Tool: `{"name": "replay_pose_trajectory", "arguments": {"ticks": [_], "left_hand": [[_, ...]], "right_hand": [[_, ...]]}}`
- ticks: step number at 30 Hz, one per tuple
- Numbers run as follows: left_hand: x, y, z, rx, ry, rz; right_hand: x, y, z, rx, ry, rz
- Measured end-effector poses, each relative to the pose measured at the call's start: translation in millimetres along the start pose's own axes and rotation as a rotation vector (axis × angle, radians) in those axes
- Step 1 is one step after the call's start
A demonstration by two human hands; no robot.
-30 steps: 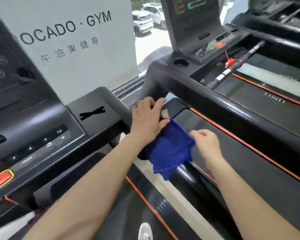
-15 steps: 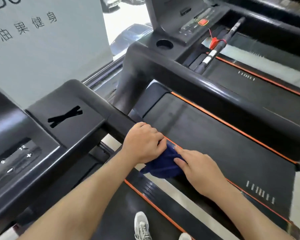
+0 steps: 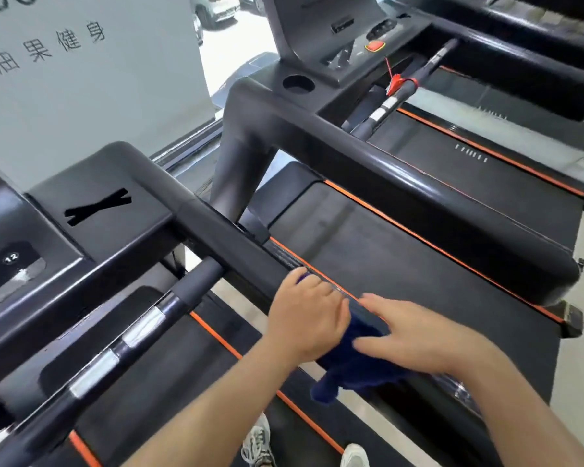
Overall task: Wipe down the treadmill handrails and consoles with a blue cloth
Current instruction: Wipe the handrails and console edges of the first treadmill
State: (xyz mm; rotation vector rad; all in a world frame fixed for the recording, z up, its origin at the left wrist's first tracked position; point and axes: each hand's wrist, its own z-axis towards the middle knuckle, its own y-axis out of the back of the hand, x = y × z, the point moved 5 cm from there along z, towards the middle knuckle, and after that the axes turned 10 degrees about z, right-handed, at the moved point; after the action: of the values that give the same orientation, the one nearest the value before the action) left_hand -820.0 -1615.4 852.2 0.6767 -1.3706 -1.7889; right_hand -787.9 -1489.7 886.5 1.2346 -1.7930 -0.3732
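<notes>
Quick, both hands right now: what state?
Left hand: fingers curled round the blue cloth on the handrail.
Right hand: open, straight fingers resting on the cloth.

Sign: a white board [image 3: 81, 96] with dark Chinese characters is standing at the far left.
Cars: parked vehicles [image 3: 216, 8] are showing through the window at the far middle.
Safety clip: a red clip [image 3: 397, 83] is hanging on a red cord at the far right.
Tape: two black strips [image 3: 96, 207] are lying crossed on a flat black top at the left.
Belt: a black running belt [image 3: 402, 264] is stretching right of centre, with orange stripes running along both its edges.
Shoes: two pale trainers [image 3: 258, 443] are showing at the near edge.
</notes>
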Motion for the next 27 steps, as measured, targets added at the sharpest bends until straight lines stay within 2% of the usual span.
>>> {"name": "replay_pose_trajectory", "arguments": {"ticks": [2,3,7,10,13,16,18,21,23,27], "left_hand": [[6,-4,4,0.037,-0.075,0.009],[12,-5,6,0.051,-0.100,0.032],[22,-3,13,0.114,-0.014,0.142],[-18,0,5,0.132,0.091,0.159],[-84,-1,-4,0.132,0.082,0.112],[-144,-5,-18,0.117,0.019,0.087],[-162,-5,-24,0.090,-0.029,0.046],[-143,-3,-27,0.062,-0.057,0.034],[-106,-3,-25,0.047,-0.013,0.081],[-35,-4,-11,0.088,0.096,0.210]], "right_hand": [[12,-18,8,-0.088,0.095,0.249],[14,-30,12,-0.147,0.124,0.239],[-5,-53,5,-0.363,0.252,-0.128],[-39,-56,-15,-0.308,0.245,-0.085],[-81,-55,-55,-0.194,0.146,0.042],[-111,-49,-99,-0.155,0.066,-0.067],[-114,-53,-112,-0.192,0.025,-0.146],[-98,-65,-98,-0.367,-0.011,-0.191],[-72,-65,-75,-0.476,0.057,-0.242],[-23,-53,-13,-0.450,0.123,-0.134]]}}
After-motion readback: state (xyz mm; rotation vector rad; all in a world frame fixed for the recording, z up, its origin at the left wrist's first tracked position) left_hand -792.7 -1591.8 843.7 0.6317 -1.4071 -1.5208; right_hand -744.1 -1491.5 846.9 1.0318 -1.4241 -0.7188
